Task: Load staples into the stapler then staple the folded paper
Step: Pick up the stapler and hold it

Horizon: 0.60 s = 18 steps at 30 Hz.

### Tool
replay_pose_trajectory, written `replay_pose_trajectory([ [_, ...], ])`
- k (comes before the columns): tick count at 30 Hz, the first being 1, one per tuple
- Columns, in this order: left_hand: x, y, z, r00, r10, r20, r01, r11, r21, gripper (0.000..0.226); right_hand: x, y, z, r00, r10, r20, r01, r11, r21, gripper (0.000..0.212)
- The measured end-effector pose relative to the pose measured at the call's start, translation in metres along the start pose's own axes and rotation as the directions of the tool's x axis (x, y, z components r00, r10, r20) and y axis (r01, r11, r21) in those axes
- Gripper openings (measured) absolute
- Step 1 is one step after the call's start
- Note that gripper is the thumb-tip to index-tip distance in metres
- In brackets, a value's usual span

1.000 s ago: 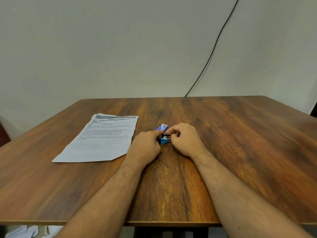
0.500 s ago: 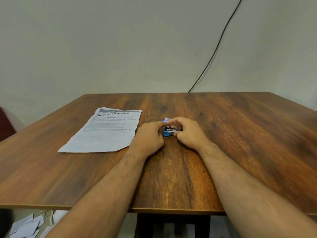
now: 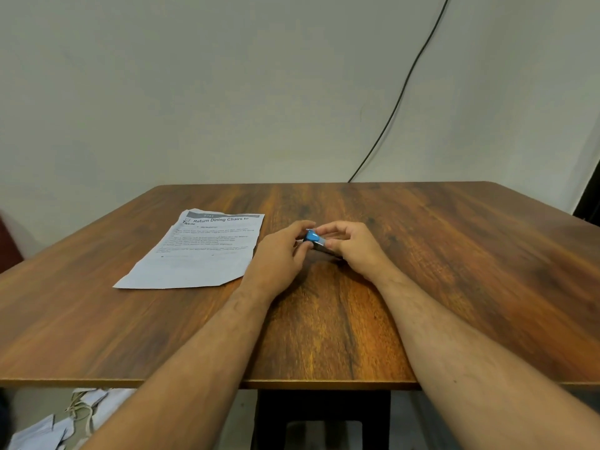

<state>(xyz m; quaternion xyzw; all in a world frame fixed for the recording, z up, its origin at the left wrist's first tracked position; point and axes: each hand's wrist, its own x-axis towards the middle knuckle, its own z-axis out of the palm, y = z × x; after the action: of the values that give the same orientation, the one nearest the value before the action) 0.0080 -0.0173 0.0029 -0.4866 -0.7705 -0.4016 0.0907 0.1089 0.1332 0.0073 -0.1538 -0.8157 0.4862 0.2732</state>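
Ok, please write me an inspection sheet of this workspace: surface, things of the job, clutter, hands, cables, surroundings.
Surface: wooden table, dark brown grain.
Job's things: small blue stapler held between both hands; printed paper flat on the table at the left, one near corner cut or folded; staples not visible.
Clutter: nothing seen on the table.
Hands: left hand and right hand both grip the stapler.
Cables: black cable runs down the wall behind the table.
Surroundings: plain pale wall; paper scraps on the floor, lower left.
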Motion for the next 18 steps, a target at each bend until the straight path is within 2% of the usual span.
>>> replay_pose_trajectory([
  [4,0.003,-0.002,0.001,1.0,-0.019,0.0,0.019,0.998,-0.053,0.046,-0.003,-0.006,-0.001,0.999,0.037,-0.011,-0.036,0.995,0.093,0.029],
  [10,0.005,-0.007,0.003,1.0,-0.016,-0.01,0.015,0.998,-0.059,0.043,0.001,-0.002,-0.002,0.998,0.045,-0.039,-0.042,0.997,0.067,0.025],
  [18,0.007,-0.011,0.003,0.998,-0.026,-0.055,0.018,0.989,-0.145,0.032,0.009,0.009,0.0,1.0,0.017,0.022,-0.017,1.0,0.001,0.018],
])
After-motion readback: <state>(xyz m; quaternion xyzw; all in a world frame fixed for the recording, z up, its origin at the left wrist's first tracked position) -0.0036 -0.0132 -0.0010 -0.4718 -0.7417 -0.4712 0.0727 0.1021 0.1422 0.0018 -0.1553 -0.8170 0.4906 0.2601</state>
